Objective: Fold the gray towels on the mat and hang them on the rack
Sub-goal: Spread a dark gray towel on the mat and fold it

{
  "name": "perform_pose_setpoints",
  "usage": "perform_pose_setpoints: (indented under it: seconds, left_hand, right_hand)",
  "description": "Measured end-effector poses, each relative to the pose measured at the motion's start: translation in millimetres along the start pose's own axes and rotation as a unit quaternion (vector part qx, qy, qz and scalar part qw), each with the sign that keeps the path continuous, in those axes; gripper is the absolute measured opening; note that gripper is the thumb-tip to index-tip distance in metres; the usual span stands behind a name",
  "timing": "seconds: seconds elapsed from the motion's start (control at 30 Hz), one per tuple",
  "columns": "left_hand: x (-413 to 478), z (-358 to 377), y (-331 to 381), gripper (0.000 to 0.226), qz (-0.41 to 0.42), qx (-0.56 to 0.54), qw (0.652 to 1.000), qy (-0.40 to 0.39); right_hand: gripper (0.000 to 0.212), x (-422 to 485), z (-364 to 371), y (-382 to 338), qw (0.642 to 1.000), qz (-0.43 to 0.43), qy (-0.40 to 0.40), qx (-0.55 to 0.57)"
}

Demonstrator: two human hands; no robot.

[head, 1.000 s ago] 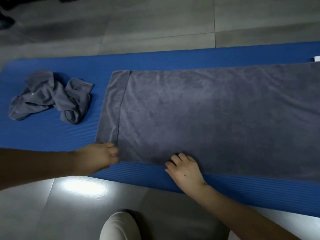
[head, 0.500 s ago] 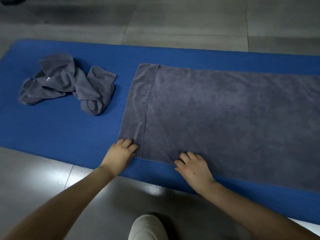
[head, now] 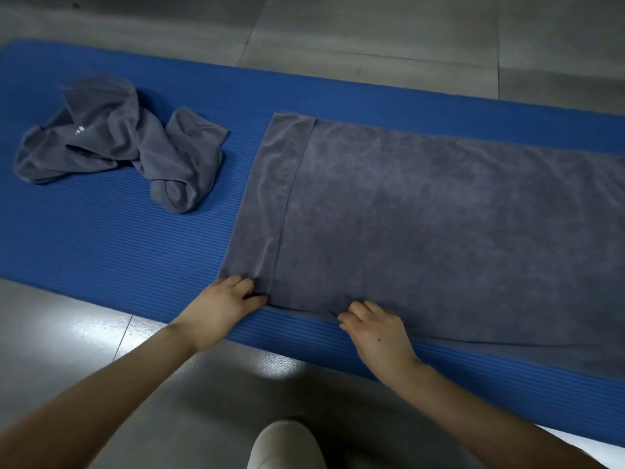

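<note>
A large gray towel point(head: 439, 231) lies spread flat on the blue mat point(head: 101, 238) and runs out of view at the right. A narrow band crosses its left end. My left hand point(head: 223, 306) pinches the towel's near left corner. My right hand point(head: 375, 330), fingers curled, pinches the near edge a little further right, where a small crease shows. A second gray towel point(head: 118, 147) lies crumpled on the mat at the far left. No rack is in view.
The mat lies on a gray tiled floor point(head: 372, 35) with a bright light glare near its front edge. My light-clothed knee point(head: 284, 445) shows at the bottom centre, close to the mat.
The view has shifted left, so both towels sit further right in the frame. My left hand's fingers went from flat on the corner to pinching it. My right hand stays at the near edge.
</note>
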State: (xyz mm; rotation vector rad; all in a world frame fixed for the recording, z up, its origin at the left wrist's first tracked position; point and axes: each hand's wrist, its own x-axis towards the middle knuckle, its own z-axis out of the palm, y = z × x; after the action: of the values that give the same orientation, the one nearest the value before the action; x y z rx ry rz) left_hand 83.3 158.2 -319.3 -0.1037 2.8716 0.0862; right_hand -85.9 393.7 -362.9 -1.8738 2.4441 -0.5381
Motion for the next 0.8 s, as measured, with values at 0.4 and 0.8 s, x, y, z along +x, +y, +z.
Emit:
perform_pose_setpoints:
  seconds: [0.4, 0.8]
  left_hand:
    - [75, -49, 57, 0.045, -0.003, -0.035, 0.997, 0.07]
    - [233, -128, 199, 0.032, 0.178, -0.081, 0.981, 0.01]
  right_hand:
    - [0.027, -38, -48, 67, 0.987, 0.138, 0.077, 0.012]
    - [0.016, -203, -139, 226, 0.837, 0.522, 0.158, -0.042]
